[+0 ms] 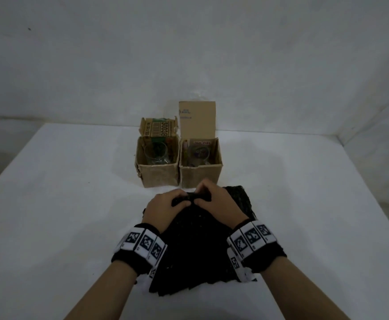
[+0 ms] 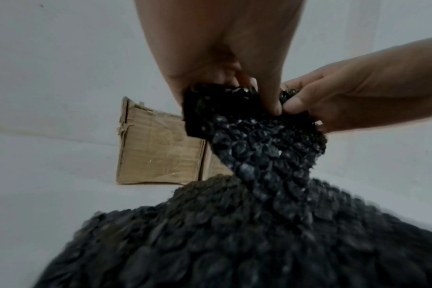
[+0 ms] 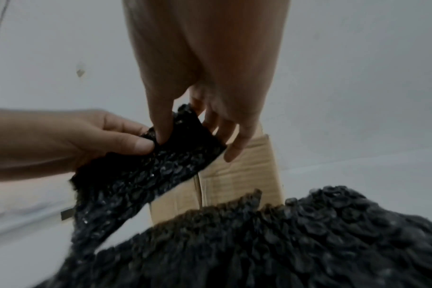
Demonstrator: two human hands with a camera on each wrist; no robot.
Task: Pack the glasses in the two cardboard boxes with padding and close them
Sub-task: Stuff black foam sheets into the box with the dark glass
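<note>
While both hands work at mid-frame: the left hand (image 1: 165, 204) and right hand (image 1: 216, 199) sit together, thumbs nearly touching, each pinching the far edge of the black bubble wrap (image 1: 196, 245).
Boxes: left box (image 1: 157, 162) and right box (image 1: 200, 162) stand just above the hands in the frame, side by side and open, a glass (image 1: 156, 153) in each.
Wrap's long axis: bottom of frame toward the boxes.
Nearer hand: neither plainly.
Hard to tell: whether the pinched strip (image 2: 234, 109) is tearing or folding; the second glass (image 1: 198, 152) is dim.
</note>
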